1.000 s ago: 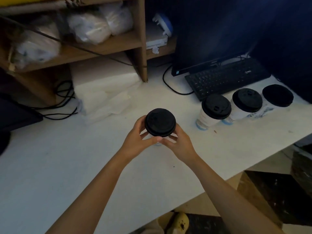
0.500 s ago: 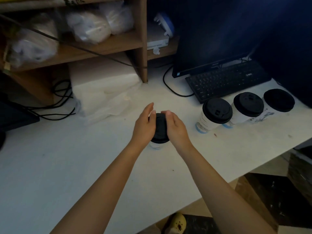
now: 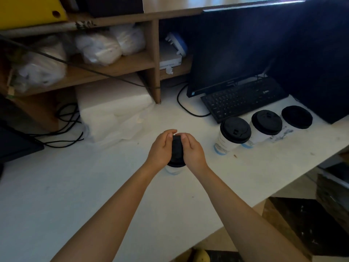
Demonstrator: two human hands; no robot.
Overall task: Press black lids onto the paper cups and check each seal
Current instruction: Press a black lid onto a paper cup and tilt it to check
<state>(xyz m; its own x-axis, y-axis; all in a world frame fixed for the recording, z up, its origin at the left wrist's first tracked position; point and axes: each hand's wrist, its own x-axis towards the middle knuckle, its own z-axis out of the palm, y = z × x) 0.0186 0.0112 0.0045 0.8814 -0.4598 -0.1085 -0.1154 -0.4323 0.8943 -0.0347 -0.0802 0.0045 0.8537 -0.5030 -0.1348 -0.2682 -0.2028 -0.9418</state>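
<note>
A white paper cup [image 3: 173, 170] stands on the white table [image 3: 56, 195], topped by a black lid [image 3: 177, 151]. My left hand [image 3: 162, 148] and my right hand [image 3: 191, 149] lie on either side of that lid, fingers curled over its top, so only a strip of lid shows between them. Most of the cup is hidden under my hands. To the right stand two lidded cups [image 3: 233, 134] [image 3: 265, 123], and a third black lid [image 3: 296, 117] whose cup I cannot make out.
A black keyboard [image 3: 243, 99] and a dark monitor [image 3: 232, 50] sit behind the row of cups. A white wrapped package [image 3: 113, 112] and black cables [image 3: 66, 129] lie at the left. Wooden shelves [image 3: 113, 69] hold plastic bags. The table edge runs along the lower right.
A second ago both hands held the cup up with its lid in full view. It now stands on the table with both hands curled over the lid.
</note>
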